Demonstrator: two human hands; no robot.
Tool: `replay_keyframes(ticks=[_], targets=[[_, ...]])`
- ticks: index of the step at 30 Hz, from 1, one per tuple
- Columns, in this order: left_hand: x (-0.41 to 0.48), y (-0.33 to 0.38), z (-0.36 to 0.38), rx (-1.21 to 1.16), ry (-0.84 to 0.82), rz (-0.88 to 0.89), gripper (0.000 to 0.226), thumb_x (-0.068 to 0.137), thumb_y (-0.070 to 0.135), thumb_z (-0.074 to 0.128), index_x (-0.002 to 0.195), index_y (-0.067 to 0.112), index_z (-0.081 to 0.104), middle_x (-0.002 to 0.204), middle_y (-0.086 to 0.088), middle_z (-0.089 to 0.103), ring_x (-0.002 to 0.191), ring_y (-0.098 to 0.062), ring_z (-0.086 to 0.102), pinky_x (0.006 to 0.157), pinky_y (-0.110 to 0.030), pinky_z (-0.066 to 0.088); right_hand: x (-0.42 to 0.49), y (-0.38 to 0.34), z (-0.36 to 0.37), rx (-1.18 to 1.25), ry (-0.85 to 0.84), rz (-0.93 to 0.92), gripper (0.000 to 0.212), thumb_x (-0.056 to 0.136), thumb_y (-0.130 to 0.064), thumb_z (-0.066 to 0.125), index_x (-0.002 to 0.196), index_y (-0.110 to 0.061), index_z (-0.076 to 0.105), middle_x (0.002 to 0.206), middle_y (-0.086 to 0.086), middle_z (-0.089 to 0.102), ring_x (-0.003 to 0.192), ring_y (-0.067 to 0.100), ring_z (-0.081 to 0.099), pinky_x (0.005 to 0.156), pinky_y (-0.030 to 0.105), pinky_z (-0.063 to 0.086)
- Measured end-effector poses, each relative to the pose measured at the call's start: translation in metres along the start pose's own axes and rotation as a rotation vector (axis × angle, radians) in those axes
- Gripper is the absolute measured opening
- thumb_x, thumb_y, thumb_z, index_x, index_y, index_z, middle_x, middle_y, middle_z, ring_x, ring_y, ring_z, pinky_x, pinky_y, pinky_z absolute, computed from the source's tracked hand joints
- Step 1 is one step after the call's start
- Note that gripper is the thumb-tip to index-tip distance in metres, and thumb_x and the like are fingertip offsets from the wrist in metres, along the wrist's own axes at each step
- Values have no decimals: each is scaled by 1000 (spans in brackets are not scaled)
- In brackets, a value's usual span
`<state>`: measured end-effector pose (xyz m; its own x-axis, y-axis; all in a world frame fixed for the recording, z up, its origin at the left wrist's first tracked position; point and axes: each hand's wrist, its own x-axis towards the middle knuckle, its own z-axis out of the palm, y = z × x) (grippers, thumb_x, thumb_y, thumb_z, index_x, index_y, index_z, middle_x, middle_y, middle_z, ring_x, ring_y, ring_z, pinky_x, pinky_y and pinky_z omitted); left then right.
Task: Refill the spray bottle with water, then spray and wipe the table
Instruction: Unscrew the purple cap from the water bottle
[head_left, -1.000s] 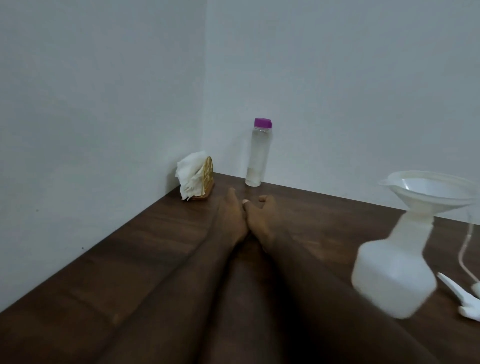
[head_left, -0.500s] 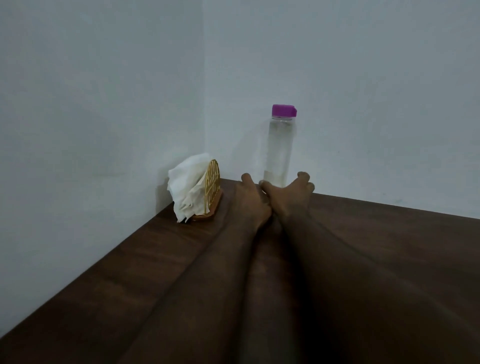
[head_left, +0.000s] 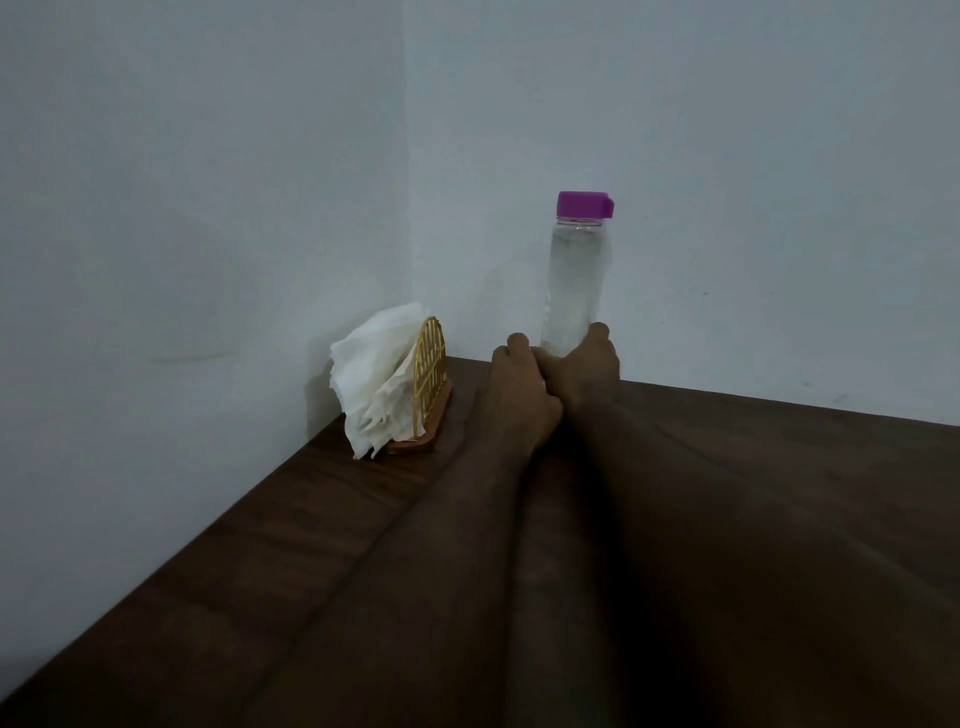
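Two hands at the base of one water bottle, centre of frame.
The left hand (head_left: 522, 387) and right hand (head_left: 584, 371) wrap the bottom of one upright clear water bottle (head_left: 575, 283) with one purple cap (head_left: 584, 203); one gold napkin holder (head_left: 428, 376) of white napkins (head_left: 371, 371) stands left of centre on the dark table (head_left: 234, 571).

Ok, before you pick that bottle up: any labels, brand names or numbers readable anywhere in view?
None can be read.
Clear water bottle with its purple cap: no label or print shows.
Gold napkin holder and white napkins: no text.
Wooden table and walls: no signs or markings.
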<state>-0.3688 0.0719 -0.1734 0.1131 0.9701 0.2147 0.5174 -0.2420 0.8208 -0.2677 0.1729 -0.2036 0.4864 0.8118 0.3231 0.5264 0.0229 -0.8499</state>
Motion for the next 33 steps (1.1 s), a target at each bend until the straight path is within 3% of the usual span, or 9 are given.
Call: replay_keyframes(ticks=[5,9,13,17,20,22,25,29,33], targets=[[14,-16,10,-39,78,72,65,83,-1,56,143,7,33,132,-17,48,118,-30,53,99,-39,46,-35,-5,-27,4,-82,11,67,79,-32,78,130,-4,43,123,13,57,112,30,58,91,38,49],[-3,-11,17,75,42,216,61,79,1,54,138,11,43,101,0,63,85,-10,59,69,-6,40,-74,-3,-60,97,-56,65,48,82,-31,71,115,-2,52,112,15,63,101,31,62,86,43,53],[-44,-3,22,141,0,340,53,78,2,52,130,17,52,80,15,60,84,-14,64,64,-9,35,-105,10,-91,66,-78,53,60,62,-51,63,105,-9,57,104,10,65,92,26,64,79,43,56],[-84,1,23,104,-29,365,53,79,-1,52,129,16,52,77,20,59,67,8,55,63,1,37,-131,36,-109,30,-127,44,60,58,-55,65,102,-14,59,97,3,67,88,23,67,75,41,58],[-116,7,21,55,-41,391,54,77,2,51,129,15,53,97,6,69,78,2,58,70,-1,40,-183,14,-148,42,-123,-1,53,71,-36,77,113,-16,52,108,2,64,98,22,63,86,39,52],[-132,4,19,-26,-67,399,57,70,9,47,126,16,58,102,1,72,88,-8,64,83,-21,52,-208,9,-166,40,-122,-28,54,75,-31,78,118,-16,48,112,2,64,101,21,62,87,37,51],[-158,6,13,-111,-118,310,57,65,8,43,116,20,66,92,0,75,84,-16,71,79,-42,57,-239,9,-187,22,-166,-45,58,77,-31,78,124,-18,45,114,-2,62,102,16,62,83,30,47],[-187,14,13,-169,-139,255,45,64,8,41,95,16,73,86,-2,75,83,-21,70,78,-35,57,-272,9,-215,13,-182,-91,65,76,-36,79,128,-16,45,113,-6,60,103,14,61,89,33,50],[-189,15,24,-266,-165,26,41,84,-6,37,70,18,68,66,0,71,65,-21,65,53,-22,53,-299,13,-244,5,-245,-144,61,74,-35,79,122,-17,47,115,-3,62,104,14,62,92,34,51]])
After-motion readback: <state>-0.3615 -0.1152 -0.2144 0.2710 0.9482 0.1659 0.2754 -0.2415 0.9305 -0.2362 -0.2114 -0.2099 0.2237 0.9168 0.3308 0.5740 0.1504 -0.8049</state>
